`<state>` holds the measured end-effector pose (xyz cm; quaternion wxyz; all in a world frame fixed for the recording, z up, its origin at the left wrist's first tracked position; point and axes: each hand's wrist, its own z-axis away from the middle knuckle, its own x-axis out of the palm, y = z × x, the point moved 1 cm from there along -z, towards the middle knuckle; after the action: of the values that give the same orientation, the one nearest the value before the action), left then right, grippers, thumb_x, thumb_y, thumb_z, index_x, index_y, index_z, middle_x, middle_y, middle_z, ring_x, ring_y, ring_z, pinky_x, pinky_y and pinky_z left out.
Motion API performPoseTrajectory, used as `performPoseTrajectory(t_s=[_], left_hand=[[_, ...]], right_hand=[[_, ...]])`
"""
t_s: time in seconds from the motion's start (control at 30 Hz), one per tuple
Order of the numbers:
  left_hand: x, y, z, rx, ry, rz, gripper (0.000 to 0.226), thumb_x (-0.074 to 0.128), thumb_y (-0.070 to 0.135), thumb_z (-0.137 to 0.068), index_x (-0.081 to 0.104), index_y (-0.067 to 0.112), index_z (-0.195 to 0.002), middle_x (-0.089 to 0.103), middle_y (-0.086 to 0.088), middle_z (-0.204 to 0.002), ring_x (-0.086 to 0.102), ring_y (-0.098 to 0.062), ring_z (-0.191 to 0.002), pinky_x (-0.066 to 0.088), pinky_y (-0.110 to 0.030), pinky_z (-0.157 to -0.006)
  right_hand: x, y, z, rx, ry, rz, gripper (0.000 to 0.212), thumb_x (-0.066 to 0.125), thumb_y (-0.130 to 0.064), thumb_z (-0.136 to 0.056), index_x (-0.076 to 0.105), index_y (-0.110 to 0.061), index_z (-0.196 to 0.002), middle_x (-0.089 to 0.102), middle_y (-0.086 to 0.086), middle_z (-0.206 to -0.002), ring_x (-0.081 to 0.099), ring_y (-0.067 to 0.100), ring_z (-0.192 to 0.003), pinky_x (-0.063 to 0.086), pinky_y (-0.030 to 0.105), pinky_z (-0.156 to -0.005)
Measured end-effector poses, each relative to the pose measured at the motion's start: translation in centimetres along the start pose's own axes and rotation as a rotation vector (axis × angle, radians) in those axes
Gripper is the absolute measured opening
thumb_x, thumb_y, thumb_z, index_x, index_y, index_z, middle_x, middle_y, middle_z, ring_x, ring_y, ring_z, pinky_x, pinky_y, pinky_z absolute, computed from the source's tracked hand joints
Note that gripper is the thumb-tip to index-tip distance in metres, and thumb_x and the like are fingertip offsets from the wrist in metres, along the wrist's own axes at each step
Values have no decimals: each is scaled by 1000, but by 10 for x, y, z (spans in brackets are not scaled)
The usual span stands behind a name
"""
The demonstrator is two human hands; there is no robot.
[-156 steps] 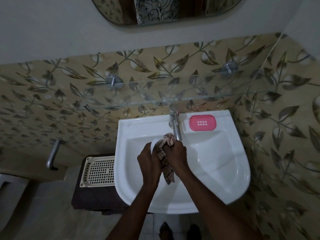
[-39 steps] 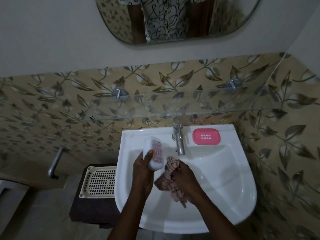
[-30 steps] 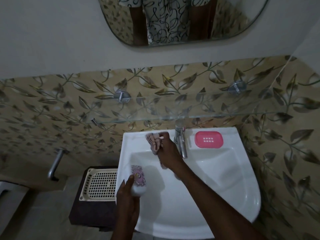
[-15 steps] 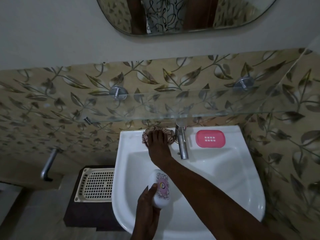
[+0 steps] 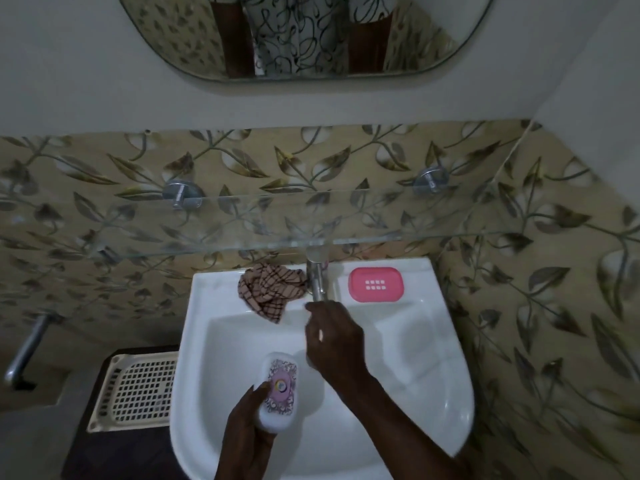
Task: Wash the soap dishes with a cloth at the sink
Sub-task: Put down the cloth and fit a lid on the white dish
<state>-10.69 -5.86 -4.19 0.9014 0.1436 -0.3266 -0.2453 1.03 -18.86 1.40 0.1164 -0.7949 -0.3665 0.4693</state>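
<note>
My left hand (image 5: pixel 246 432) grips a white soap dish (image 5: pixel 278 389) with a pink patterned face, held over the near left of the white sink (image 5: pixel 429 375). The checked brown cloth (image 5: pixel 270 289) lies crumpled on the sink's back ledge, left of the metal tap (image 5: pixel 317 277). My right hand (image 5: pixel 334 337) hovers over the basin just below the tap's spout, fingers loosely curled, holding nothing. A pink soap dish (image 5: pixel 375 284) sits on the ledge to the right of the tap.
A glass shelf (image 5: pixel 277 220) juts out from the leaf-patterned wall just above the tap. A cream perforated tray (image 5: pixel 138 389) rests on a dark stand left of the sink. A metal pipe (image 5: pixel 26 348) sticks out at far left. A mirror (image 5: pixel 301 36) hangs above.
My right hand laid the cloth on the back ledge, let go of it and drew back toward the tap spout. My left hand carried the white dish to the near side of the basin.
</note>
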Motion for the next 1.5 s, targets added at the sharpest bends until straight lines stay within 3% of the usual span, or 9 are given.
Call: performPoseTrajectory(t_s=[0.07, 0.17, 0.43, 0.63, 0.87, 1.07, 1.27, 1.37, 1.5], left_hand=[[4, -6, -1, -47, -5, 26, 39, 43, 10, -100, 53, -9, -133, 56, -32, -135, 66, -40, -106, 54, -49, -88], [13, -10, -4, -43, -27, 17, 37, 50, 11, -95, 60, -7, -125, 68, -28, -119, 75, -32, -83, 61, -45, -74], [31, -24, -13, -97, -12, 6, 40, 63, 18, -82, 66, 0, -117, 76, -19, -104, 76, -26, -81, 63, -37, -68], [36, -32, -12, -128, -75, -15, 44, 65, 10, -80, 65, -3, -122, 73, -21, -114, 75, -27, -88, 63, -37, -69], [49, -50, -2, -200, -126, 52, 47, 66, 7, -79, 62, -6, -124, 64, -25, -126, 61, -36, -109, 46, -49, -100], [53, -64, -1, -129, -175, -74, 42, 69, 19, -79, 66, 8, -120, 68, -20, -121, 65, -34, -102, 47, -48, -92], [62, -70, 3, 54, -69, -372, 47, 73, 31, -76, 68, 9, -118, 75, -19, -110, 73, -33, -94, 59, -39, -70], [62, -74, 7, 188, -124, -534, 31, 71, 28, -88, 71, 14, -115, 78, -9, -103, 75, -28, -94, 60, -36, -68], [62, -71, 9, 216, -215, -498, 30, 58, 14, -92, 71, 28, -115, 73, -7, -116, 73, -21, -100, 61, -39, -74]], right_hand=[[-26, 38, 6, 205, 58, 53, 29, 57, 2, -79, 68, -10, -103, 68, 9, -96, 65, 28, -91, 48, 28, -75], [-32, 102, -7, 351, -270, 296, 56, 54, 2, -84, 47, -3, -139, 42, 24, -146, 35, 41, -138, 36, 39, -111], [-5, 167, -42, 62, -753, 484, 90, 76, -41, -75, 30, -17, -148, 2, 22, -161, 0, 40, -148, 7, 53, -120], [-16, 168, -59, 43, -663, 470, 87, 81, -49, -63, 40, -28, -137, 43, 10, -140, 38, 31, -128, 29, 46, -103], [-45, 123, 24, 361, -559, 145, 92, 82, -66, -47, 43, -27, -121, 42, 6, -117, 55, 29, -98, 53, 43, -80], [-35, 95, 89, 946, -578, -413, 6, 52, -23, -93, 52, -29, -94, 60, 16, -112, 60, 32, -101, 48, 40, -87], [-25, 32, 84, 917, 9, -352, 49, 48, -48, -84, 68, -6, -99, 68, 17, -95, 63, 28, -85, 47, 32, -72], [-22, 28, 81, 1090, -415, -298, 94, 50, -92, -54, 57, -21, -115, 58, 7, -113, 60, 25, -101, 53, 35, -82], [-24, 34, 76, 1120, -548, -289, 98, 73, -72, -49, 45, -20, -127, 47, 5, -116, 56, 24, -103, 58, 41, -82]])
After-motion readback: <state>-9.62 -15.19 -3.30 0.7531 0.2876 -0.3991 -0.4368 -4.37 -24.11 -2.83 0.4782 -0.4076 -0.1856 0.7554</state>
